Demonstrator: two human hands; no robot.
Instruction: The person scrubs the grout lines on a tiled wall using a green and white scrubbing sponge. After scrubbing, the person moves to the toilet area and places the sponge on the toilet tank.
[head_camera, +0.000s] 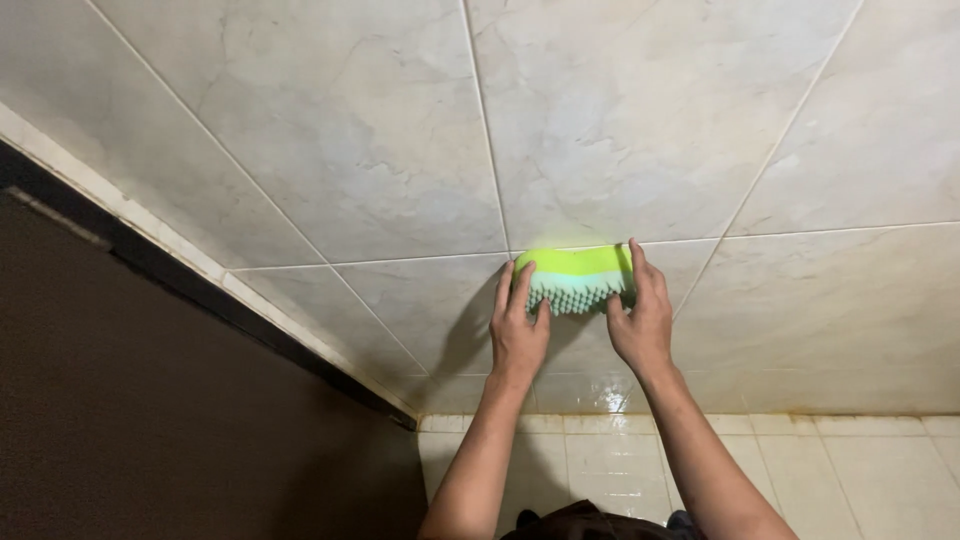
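Both your hands clamp a lime-green scrub brush (577, 279) against the tiled wall (400, 140).

Your left hand (518, 330) pinches its 9 o'clock end and your right hand (641, 318) its 3 o'clock end, fingers curled; teal bristles show below. Pale marbled tiles surround it, a dark door frame (200, 290) runs at 8 o'clock, and the glossy floor (860, 480) lies at 6 o'clock.

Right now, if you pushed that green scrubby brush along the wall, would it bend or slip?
The brush looks stiff in its body, with short bristles that probably flex. It seems light, since the left hand and right hand grip only its ends. The glossy wall tile may let it slide.
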